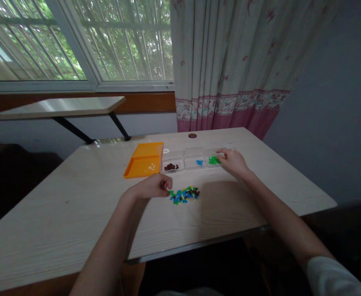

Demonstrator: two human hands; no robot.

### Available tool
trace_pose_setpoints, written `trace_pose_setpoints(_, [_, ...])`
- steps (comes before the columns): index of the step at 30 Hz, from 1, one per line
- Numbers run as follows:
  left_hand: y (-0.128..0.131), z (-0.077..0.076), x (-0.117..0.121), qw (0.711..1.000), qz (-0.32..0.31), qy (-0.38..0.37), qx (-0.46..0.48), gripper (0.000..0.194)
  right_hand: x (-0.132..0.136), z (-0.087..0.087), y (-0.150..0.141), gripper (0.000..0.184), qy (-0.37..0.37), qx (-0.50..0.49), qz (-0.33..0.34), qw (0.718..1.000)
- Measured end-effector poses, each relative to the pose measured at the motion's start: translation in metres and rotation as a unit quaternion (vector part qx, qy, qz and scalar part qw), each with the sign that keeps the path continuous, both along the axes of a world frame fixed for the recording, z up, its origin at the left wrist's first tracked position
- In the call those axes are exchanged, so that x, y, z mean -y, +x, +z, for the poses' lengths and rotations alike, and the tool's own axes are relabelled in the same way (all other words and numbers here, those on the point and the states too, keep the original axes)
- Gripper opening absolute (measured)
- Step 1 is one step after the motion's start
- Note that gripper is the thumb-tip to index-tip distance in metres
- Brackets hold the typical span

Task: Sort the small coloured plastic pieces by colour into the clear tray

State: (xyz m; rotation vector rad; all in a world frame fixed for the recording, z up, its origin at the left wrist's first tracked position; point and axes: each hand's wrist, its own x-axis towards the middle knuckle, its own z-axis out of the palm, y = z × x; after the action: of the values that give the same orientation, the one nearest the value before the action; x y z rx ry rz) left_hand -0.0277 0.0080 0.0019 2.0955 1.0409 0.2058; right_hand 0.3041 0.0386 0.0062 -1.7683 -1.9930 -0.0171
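The near edge of the pale wood-grain surface [161,230] is crossed by both forearms, which are reached forward from 7 and 4 o'clock. Clock directions are taken from the heap of small blue, green, yellow and brown pieces [185,195], which is spread loosely in front of the containers.

At the heap's 9 o'clock side, the left hand [154,186] is held low with its fingers curled inward, the fingertips just beside the outermost pieces; whether anything is gripped cannot be told.

At 11 o'clock, small dark brown pieces [171,167] are held in a clear plastic compartment box [189,163]; at 1 o'clock, small blue pieces [199,163] and small green pieces [214,160] are held in it. The right hand [233,161] is placed at 2 o'clock, palm down, thumb and index finger brought near each other over the green pieces; whether a piece is pinched cannot be seen.

At 10 o'clock lies an opened orange plastic case [137,166], with small white pieces [151,167] in its near half. A pale round mark on the clear plastic is too small to be read.

Room is left on the surface at 3 and 8 o'clock. Beyond, a round brown grommet [192,136], a raised shelf [63,107] and a floral curtain [229,82] are seen.
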Motion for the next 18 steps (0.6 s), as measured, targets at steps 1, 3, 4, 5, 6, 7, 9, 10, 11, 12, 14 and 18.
trace_pose_setpoints(1, [0.0,0.0,0.0,1.0,0.001,0.005,-0.005,0.012,0.0,0.0,-0.001,0.029,0.002,-0.006,0.005,1.0])
trace_pose_setpoints(3, [0.001,0.002,0.0,1.0,0.003,0.012,-0.014,0.009,0.001,-0.001,-0.003,0.027,0.009,-0.019,0.018,1.0])
trace_pose_setpoints(4, [0.002,0.002,0.001,1.0,0.003,0.013,-0.018,0.008,0.002,-0.002,-0.005,0.027,0.013,-0.025,0.025,0.999])
trace_pose_setpoints(5, [0.003,0.003,0.001,1.0,0.001,0.014,-0.021,0.008,0.003,-0.003,-0.008,0.027,0.016,-0.03,0.035,0.999])
trace_pose_setpoints(6, [0.004,0.003,0.001,1.0,-0.001,0.016,-0.024,0.008,0.004,-0.003,-0.012,0.027,0.017,-0.034,0.048,0.998])
trace_pose_setpoints(7, [0.005,0.003,0.001,0.999,-0.002,0.022,-0.024,0.007,0.007,-0.004,-0.017,0.026,0.015,-0.037,0.064,0.997])
trace_pose_setpoints(9, [0.008,0.002,0.001,0.999,0.003,0.051,-0.016,0.006,0.013,-0.006,-0.029,0.025,0.002,-0.035,0.102,0.994])
trace_pose_setpoints(10, [0.01,0.002,0.002,0.997,0.011,0.074,-0.007,0.006,0.016,-0.008,-0.037,0.024,-0.007,-0.031,0.123,0.992])
trace_pose_setpoints(11, [0.013,0.002,0.003,0.995,0.02,0.098,0.006,0.006,0.021,-0.009,-0.046,0.023,-0.017,-0.027,0.143,0.989])
trace_pose_setpoints(12, [0.017,0.002,0.004,0.992,0.031,0.123,0.021,0.008,0.026,-0.012,-0.054,0.022,-0.024,-0.023,0.165,0.986])
trace_pose_setpoints(14, [0.024,0.002,0.007,0.983,0.052,0.165,0.055,0.013,0.036,-0.016,-0.07,0.02,-0.023,-0.022,0.206,0.978])
trace_pose_setpoints(18, [0.035,0.003,0.012,0.971,0.062,0.208,0.095,0.017,0.051,-0.024,-0.088,0.023,0.011,-0.027,0.258,0.966])
